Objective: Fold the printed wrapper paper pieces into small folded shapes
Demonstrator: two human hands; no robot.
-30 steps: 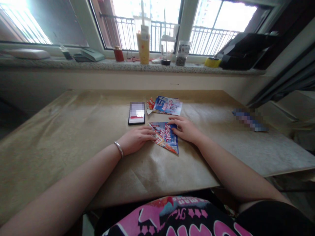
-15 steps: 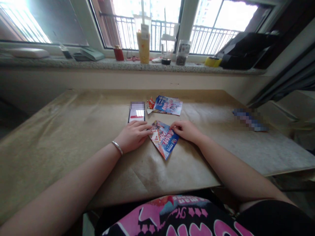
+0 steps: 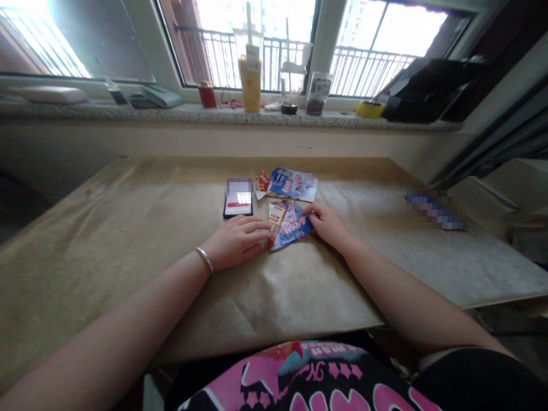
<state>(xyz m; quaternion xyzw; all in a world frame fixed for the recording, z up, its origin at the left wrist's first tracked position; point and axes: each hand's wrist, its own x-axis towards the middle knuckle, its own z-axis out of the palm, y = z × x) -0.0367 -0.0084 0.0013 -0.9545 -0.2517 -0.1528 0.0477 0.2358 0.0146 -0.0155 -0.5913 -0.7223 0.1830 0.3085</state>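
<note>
A printed paper flyer (image 3: 293, 224), blue, pink and orange with folded edges, lies on the table in front of me. My right hand (image 3: 327, 225) pinches its right corner between thumb and fingers. My left hand (image 3: 240, 240) rests flat, fingers stretched out, with the fingertips at the flyer's left edge. Just beyond that hand lies a phone (image 3: 238, 209) with a lit screen. A stack of similar flyers (image 3: 295, 184) sits behind the folded one, and a small red and white folded paper (image 3: 262, 181) lies at the stack's left side.
A tan cover spreads over the table (image 3: 171, 194). Another blurred blue flyer (image 3: 434, 210) lies at the far right. On the windowsill (image 3: 192, 114) stand a tall cup of yellow drink (image 3: 250, 83), a red jar (image 3: 208, 95), a yellow tape roll (image 3: 370, 109) and a black bag (image 3: 423, 91).
The flyer has turned and shifted away from me, so its lower point no longer faces me. My left fingers have slid slightly right and down, uncovering the phone's lower edge.
</note>
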